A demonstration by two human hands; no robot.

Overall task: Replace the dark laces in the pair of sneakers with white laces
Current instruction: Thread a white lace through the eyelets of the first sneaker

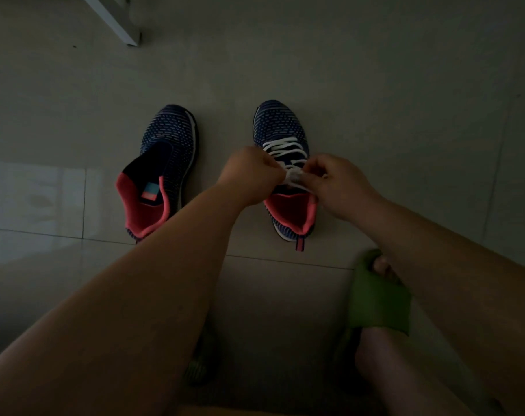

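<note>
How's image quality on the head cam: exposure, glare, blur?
Head view: badly underexposed, dim throughout; pale window glare on the floor tiles at left; wide-angle stretch on the forearms; both hands soft around the white lace, so the knot detail is unreadable.

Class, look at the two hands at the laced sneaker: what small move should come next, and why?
Probably pull the white lace ends snug into a knot: both the left hand and right hand pinch them at the top of the right sneaker, already laced. The left sneaker shows no lace.
</note>
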